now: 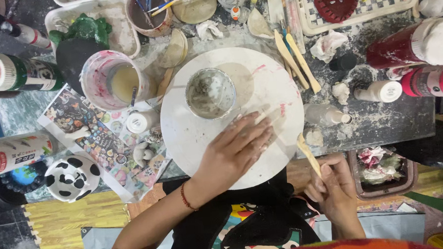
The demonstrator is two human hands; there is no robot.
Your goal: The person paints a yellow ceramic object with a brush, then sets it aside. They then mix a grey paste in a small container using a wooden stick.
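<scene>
On the round white board [196, 136], left hand [238, 149] lies flat beside a bowl [210, 93]; right hand [333, 189] grips a wooden stick [309, 154].

The round white board [197, 141] under the left hand [233, 152] looks matt and chalky, smeared with pale dried slip and faint pink marks. The small bowl [210, 93] on it is dull and grey-crusted inside. The right hand [336, 192] holds a modelling stick [308, 155] of plain pale wood, unvarnished. The tabletop [380, 120] is dark, rough and dusted with white powder. The red paint bottle [421, 43] is glossy plastic, and the black-and-white panda cup [72, 178] has a shiny glazed look. The printed sheet [99, 142] is smooth paper.
</scene>
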